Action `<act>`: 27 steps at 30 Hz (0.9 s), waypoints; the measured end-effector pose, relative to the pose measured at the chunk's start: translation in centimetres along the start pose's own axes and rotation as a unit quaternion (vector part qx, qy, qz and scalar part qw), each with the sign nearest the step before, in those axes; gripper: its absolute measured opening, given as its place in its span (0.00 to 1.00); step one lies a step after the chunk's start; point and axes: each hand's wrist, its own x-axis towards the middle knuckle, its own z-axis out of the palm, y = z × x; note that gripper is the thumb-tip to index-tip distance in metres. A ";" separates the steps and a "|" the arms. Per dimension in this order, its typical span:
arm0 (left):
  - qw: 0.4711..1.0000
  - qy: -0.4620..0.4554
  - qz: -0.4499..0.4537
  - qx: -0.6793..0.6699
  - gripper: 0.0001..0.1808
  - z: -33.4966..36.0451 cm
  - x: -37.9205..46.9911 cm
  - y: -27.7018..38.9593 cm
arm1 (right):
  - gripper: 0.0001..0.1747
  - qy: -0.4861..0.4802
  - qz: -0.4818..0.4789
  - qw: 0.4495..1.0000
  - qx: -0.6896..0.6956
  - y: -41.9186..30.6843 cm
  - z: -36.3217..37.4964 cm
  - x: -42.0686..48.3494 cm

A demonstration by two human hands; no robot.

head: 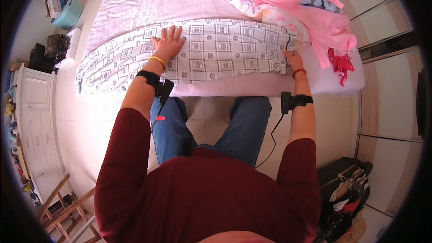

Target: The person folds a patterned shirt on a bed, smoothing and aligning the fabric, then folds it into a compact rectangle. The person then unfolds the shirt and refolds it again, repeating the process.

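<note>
A long piece of white-and-grey checked fabric (pixel 216 50) lies across the near end of the bed (pixel 233 86), with small dark motifs printed in its squares. My left hand (pixel 168 43) presses palm down on its left half, fingers spread. At the fabric's right end, beside a dark line along the edge, is my right hand (pixel 295 60). Its thumb and one finger show at the edge; the other fingers are hidden, so whether it pinches the fabric is unclear. Wrinkles run through the fabric's left end, while its middle lies flatter.
Pink clothing (pixel 324 23) and a red garment (pixel 341 65) lie on the bed's right side, near a floral quilt (pixel 249 5). Wardrobe doors (pixel 391 91) stand right, a white cabinet (pixel 37 87) left. A wooden rack (pixel 64 216) and a heap of clothes (pixel 351 195) flank me.
</note>
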 end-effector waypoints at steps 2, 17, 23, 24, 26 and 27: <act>1.000 -0.004 -0.004 -0.006 0.31 0.1 -0.5 0.2 | 0.29 -0.137 0.046 0.980 0.136 -1.0 0.0 0.7; 0.955 0.110 0.273 -0.032 0.37 3.1 -9.0 6.7 | 0.33 -0.010 -0.044 0.960 -0.276 0.8 -6.0 4.7; 0.947 0.233 0.195 -0.102 0.35 4.6 -9.3 7.0 | 0.26 -0.067 0.025 0.997 0.021 0.6 -8.2 2.2; 0.960 0.172 0.203 -0.085 0.35 4.5 -9.3 7.2 | 0.25 -0.121 0.004 0.990 0.071 -1.6 -9.1 1.2; 0.968 0.109 0.214 -0.069 0.33 3.4 -8.9 7.1 | 0.23 -0.149 -0.015 0.972 0.180 -6.9 -9.4 -0.9; 0.966 0.047 0.209 -0.147 0.34 2.5 -8.7 6.8 | 0.22 -0.164 -0.050 0.969 0.181 -9.8 -8.9 -2.1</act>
